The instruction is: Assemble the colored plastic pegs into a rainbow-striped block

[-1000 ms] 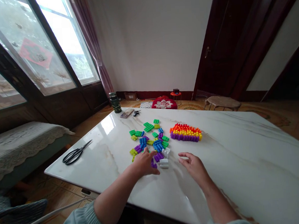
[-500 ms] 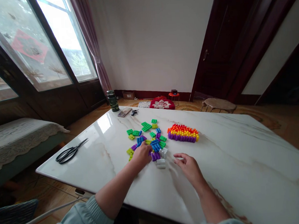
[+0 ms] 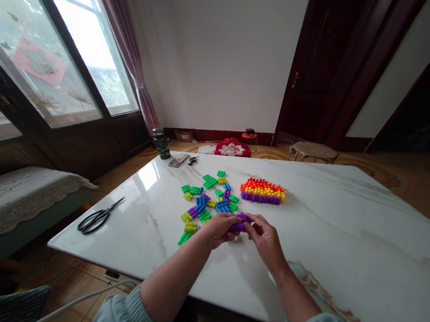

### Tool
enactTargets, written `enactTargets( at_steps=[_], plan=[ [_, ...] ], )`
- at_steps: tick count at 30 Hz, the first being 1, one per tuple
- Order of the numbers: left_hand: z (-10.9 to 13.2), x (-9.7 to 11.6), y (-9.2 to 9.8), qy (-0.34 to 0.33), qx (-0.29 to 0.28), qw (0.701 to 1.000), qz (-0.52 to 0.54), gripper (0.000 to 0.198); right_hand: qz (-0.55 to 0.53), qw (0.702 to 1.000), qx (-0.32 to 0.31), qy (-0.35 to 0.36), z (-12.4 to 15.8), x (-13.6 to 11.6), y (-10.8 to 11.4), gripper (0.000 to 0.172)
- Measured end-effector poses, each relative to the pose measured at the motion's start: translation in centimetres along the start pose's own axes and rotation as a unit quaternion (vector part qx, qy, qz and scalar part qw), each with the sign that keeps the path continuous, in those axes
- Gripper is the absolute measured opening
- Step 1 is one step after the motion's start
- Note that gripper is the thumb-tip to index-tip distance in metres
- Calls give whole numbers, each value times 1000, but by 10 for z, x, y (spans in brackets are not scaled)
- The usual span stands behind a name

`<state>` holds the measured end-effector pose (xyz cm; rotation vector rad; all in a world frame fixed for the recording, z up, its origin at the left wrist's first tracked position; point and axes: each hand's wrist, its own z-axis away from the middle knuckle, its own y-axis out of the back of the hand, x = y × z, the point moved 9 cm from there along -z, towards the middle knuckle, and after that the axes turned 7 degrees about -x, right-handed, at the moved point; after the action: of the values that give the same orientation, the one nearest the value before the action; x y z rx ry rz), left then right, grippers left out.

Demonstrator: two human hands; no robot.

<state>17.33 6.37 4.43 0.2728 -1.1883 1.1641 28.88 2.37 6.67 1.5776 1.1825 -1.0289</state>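
Observation:
My left hand [image 3: 219, 228] and my right hand [image 3: 261, 231] meet above the white marble table [image 3: 334, 231], both with fingers closed on a small cluster of purple plastic pegs [image 3: 239, 221]. Just beyond my hands lies a loose scatter of green, blue, purple and yellow-green peg pieces [image 3: 206, 203]. To its right sits a joined block of pegs in rows of red, orange, yellow and purple [image 3: 263, 191].
Black scissors [image 3: 98, 217] lie near the table's left edge. A phone [image 3: 178, 159] and keys [image 3: 192, 160] rest at the far corner, beside a dark green bottle [image 3: 161, 143] on the floor. A low stool [image 3: 312, 150] and a red cushion [image 3: 232, 148] stand beyond.
My left hand left the scattered pile and came right with purple pegs. My right hand, flat on the table before, rose to meet it and closed on them.

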Motion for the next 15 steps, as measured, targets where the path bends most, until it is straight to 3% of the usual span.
enactTargets(
  at_steps=[4, 15],
  plan=[
    [0, -4, -7, 12, 2, 1000, -10, 19, 12, 1000, 7, -18, 0, -1, 8, 35],
    [7, -11, -34, -4, -30, 995, 97, 26, -43, 995, 54, -70, 7, 17, 16, 33]
  ],
)
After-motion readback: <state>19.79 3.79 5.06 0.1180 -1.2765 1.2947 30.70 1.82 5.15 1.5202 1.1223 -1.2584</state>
